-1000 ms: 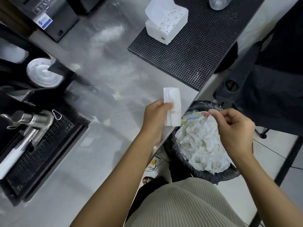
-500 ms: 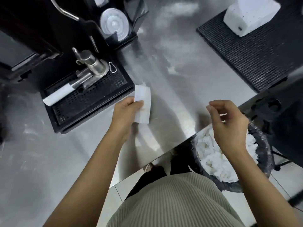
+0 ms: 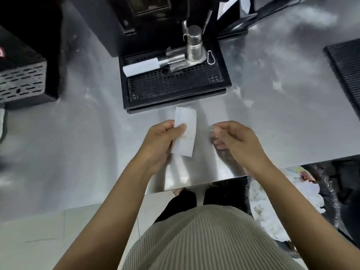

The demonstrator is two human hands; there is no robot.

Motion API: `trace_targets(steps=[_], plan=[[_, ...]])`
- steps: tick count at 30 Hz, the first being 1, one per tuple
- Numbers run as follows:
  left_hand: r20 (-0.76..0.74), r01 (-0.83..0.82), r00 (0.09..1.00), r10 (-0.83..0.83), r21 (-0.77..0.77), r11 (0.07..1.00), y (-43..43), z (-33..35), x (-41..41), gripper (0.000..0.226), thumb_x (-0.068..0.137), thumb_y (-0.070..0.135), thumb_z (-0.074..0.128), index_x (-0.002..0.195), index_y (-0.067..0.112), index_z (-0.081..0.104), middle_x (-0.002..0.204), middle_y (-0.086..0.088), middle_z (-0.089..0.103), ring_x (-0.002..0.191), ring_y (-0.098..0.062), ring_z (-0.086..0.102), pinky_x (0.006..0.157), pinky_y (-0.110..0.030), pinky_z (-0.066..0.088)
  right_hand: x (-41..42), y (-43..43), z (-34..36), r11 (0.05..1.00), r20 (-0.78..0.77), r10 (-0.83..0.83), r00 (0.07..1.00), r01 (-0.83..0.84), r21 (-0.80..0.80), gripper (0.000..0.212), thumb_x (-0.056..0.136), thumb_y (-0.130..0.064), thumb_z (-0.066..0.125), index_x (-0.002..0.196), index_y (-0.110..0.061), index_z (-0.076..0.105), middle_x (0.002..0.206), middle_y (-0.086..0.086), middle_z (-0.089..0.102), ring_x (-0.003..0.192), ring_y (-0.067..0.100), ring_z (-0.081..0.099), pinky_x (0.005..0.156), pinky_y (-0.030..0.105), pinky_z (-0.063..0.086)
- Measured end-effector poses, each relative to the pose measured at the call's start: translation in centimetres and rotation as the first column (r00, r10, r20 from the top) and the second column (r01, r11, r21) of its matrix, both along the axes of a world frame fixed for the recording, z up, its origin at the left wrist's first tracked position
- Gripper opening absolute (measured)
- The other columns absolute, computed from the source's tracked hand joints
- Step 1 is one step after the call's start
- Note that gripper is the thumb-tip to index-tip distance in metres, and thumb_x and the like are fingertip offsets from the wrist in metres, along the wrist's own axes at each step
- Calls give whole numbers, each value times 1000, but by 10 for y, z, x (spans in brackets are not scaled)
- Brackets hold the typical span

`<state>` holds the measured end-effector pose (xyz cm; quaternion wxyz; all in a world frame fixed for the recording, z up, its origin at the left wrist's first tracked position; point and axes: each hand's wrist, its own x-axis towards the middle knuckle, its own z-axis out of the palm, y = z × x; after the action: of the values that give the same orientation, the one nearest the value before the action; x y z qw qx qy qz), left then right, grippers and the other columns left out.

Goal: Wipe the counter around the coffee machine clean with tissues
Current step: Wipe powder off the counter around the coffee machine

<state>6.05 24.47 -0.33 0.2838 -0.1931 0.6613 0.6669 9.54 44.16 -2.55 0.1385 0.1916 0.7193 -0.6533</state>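
Gripping a folded white tissue (image 3: 185, 131), the left hand (image 3: 161, 141) pinches its left edge between thumb and curled fingers; the strip stands lengthwise away from the person and carries a faint yellowish smear near the thumb. Whether the tissue touches the steel counter (image 3: 78, 143) below it cannot be told. The right hand (image 3: 233, 141) is level with the left, just right of the tissue and apart from it, fingers curled inward with thumb near the forefinger; nothing is seen in its grasp (the fingertips are blurred).

Directly beyond both hands sits the black drip tray (image 3: 175, 88) of the coffee machine (image 3: 155, 26), its near edge just past the tissue's far end. A white-handled metal tool (image 3: 144, 68) lies across the tray.

Far left of the left hand stands a black vented box (image 3: 21, 82); a red mark (image 3: 1, 52) on its top is cut by the frame edge and unreadable. Under the right forearm, below the counter edge, a black-lined bin (image 3: 272, 217) holds crumpled white tissues.
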Motion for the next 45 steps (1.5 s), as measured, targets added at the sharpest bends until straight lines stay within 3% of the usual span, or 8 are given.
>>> trace_targets(steps=[6,12,17,22,27,33,37,45], plan=[[-166,-32,986,26,-33,999,-8,-2,0,11,92,13,62,91,7,71,78,-3,68,66,-10,62,55,-24,49,-17,-36,-6,998,7,22,1000,-21,-59,18,96,-27,60,107,-16,69,95,3,74,92,25,70,83,36,59],[-208,3,978,-5,-13,1000,-21,-10,-2,10,91,12,64,97,9,71,98,-18,70,91,-37,66,85,-59,52,-22,-49,-1,979,-7,92,996,-91,-183,19,90,-7,66,109,-11,67,96,8,73,86,16,69,83,31,55],[-188,53,981,-38,75,996,-33,-15,-5,24,88,6,65,111,9,67,106,-13,71,99,-33,68,90,-53,53,-23,-66,4,976,-35,-31,999,23,-216,13,86,7,64,97,3,67,77,6,69,63,15,67,63,24,58],[-171,-11,985,27,91,996,-43,-16,-13,24,92,-2,50,102,5,71,101,-16,71,92,-29,70,84,-39,56,-22,-78,8,973,-85,-99,991,78,-216,14,87,10,61,94,3,70,71,2,74,64,15,71,61,21,56],[54,-31,998,22,183,983,-48,-20,-15,44,91,45,58,113,8,66,100,-10,72,94,-25,69,87,-38,56,-18,-89,7,966,-86,-156,984,133,-222,19,90,15,52,92,6,69,70,6,71,64,12,68,65,19,57],[-62,4,998,-3,17,1000,-55,-25,-7,32,75,2,77,105,5,67,101,-19,70,87,-28,70,68,-32,58,-8,-97,8,945,-26,-161,987,146,-293,18,93,10,51,101,13,67,72,6,71,68,12,69,65,17,54],[-135,-43,990,43,8,999,-60,-20,-2,26,76,3,77,101,5,68,95,-18,71,85,-31,70,75,-43,57,-4,-102,12,965,-20,-93,995,85,-248,8,87,4,66,95,4,68,73,8,73,71,18,73,67,20,56],[-198,8,980,-12,-21,1000,-71,-19,21,20,79,10,76,97,4,70,90,-12,72,77,-19,67,69,-32,54,1,-111,11,988,-43,-20,999,13,-154,15,76,1,77,79,-5,64,68,11,70,62,20,67,66,31,57]])
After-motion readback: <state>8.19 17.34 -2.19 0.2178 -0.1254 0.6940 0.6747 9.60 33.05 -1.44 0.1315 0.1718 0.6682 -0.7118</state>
